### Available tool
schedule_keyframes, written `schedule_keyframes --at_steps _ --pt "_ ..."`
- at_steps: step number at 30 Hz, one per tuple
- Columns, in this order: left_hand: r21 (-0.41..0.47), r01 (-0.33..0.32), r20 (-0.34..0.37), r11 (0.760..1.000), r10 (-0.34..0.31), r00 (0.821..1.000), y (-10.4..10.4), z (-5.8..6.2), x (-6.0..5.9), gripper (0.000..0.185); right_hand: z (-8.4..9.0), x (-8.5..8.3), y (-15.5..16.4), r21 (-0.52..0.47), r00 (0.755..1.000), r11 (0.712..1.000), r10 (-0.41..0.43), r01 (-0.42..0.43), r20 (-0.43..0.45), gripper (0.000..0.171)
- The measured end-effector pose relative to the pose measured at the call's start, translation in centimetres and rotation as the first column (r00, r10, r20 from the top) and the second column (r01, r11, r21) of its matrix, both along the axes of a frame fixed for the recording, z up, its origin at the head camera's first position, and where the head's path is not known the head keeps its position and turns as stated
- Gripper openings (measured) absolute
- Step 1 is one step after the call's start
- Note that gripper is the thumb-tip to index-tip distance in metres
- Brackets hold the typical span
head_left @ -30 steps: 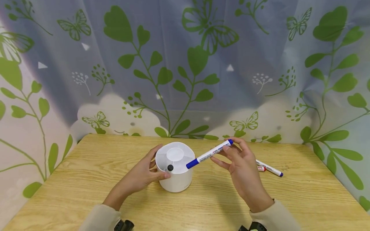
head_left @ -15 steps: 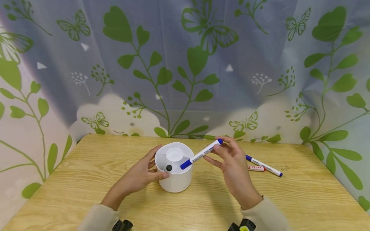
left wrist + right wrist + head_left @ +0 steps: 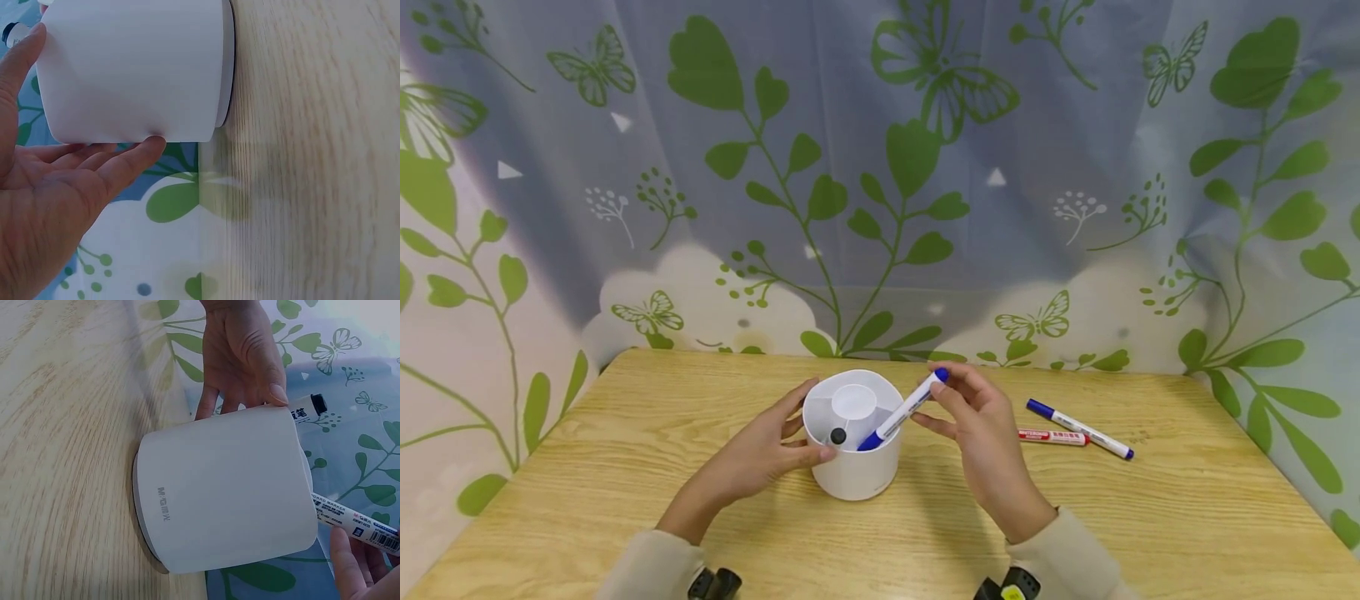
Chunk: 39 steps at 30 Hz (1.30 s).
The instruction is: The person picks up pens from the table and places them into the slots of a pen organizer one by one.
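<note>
A white round pen holder (image 3: 855, 477) with compartments stands on the wooden table. My left hand (image 3: 771, 437) grips it from the left, thumb at the front rim and fingers along the side. A black-ended marker (image 3: 838, 436) stands in its front left compartment; the right wrist view shows its white barrel (image 3: 305, 410) past the rim. Between thumb and fingers, my right hand (image 3: 988, 442) pinches a white marker with blue ends (image 3: 910, 408). This marker slants down to the left, its blue cap inside the front right compartment. Whether the cap touches the bottom is hidden.
Right of my right hand, a red marker (image 3: 1054, 437) and another blue-ended white marker (image 3: 1086, 430) lie on the table (image 3: 1210, 508). A leaf-patterned curtain (image 3: 865, 250) hangs along the table's back edge and at both sides.
My right hand has moved left, bringing the blue marker's cap over the rim and down into the pen holder, with the marker tilting steeper. My left hand and the holder stay nearly still.
</note>
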<state>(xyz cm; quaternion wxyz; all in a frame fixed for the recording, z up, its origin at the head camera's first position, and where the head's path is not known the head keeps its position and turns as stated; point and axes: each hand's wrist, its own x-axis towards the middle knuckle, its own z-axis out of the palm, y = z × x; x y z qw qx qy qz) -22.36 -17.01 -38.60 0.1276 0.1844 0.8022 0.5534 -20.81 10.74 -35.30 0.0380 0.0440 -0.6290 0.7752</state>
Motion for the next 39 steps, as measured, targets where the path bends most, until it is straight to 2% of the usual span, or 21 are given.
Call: schedule_keyframes --at_steps 9,22,31,39 --pt "0.030 0.017 0.000 0.999 -0.017 1.000 0.1 0.0 -0.1 0.102 -0.4 0.0 -0.5 0.041 1.000 0.999 0.018 -0.018 -0.013 0.027" --pt "0.112 0.008 0.007 0.994 -0.009 1.000 0.6 -0.4 -0.1 0.110 -0.8 -0.2 -1.5 0.104 0.999 0.995 0.000 0.005 -0.046 0.025" --pt "0.112 -0.020 0.002 0.994 0.020 1.000 1.0 -0.5 0.0 0.108 -1.3 -0.1 -2.0 0.174 0.999 0.985 -0.003 0.012 -0.051 0.028" --pt "0.091 -0.040 -0.005 0.995 0.040 0.999 1.3 -0.7 0.0 0.112 -1.7 0.1 -2.3 0.236 0.997 0.971 -0.008 0.027 -0.081 0.024"
